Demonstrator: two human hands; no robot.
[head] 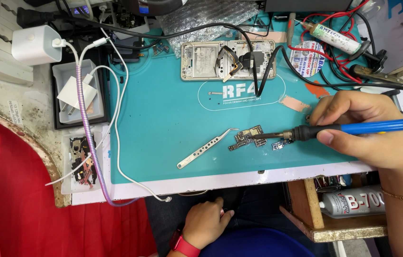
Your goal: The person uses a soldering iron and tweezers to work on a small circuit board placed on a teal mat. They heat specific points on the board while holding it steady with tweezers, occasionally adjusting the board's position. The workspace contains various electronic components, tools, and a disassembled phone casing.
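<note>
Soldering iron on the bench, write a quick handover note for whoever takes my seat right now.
Right hand: holds the blue-handled soldering iron, tip on the small circuit board on the teal mat.
Left hand: in the lap, below the bench edge, holding nothing visible.
Nearby: curved tweezers lie left of the board, a smaller board piece right of it, the opened phone frame at the mat's top.
Done: phone opened, board out.
Left: board not back in the frame.

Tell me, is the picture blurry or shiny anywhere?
Head view: bright, even light, and the soldering iron in the right hand, the circuit board and the tweezers look sharp with faint shadows; the teal mat shows only slight sheen; edges bend slightly.
</note>
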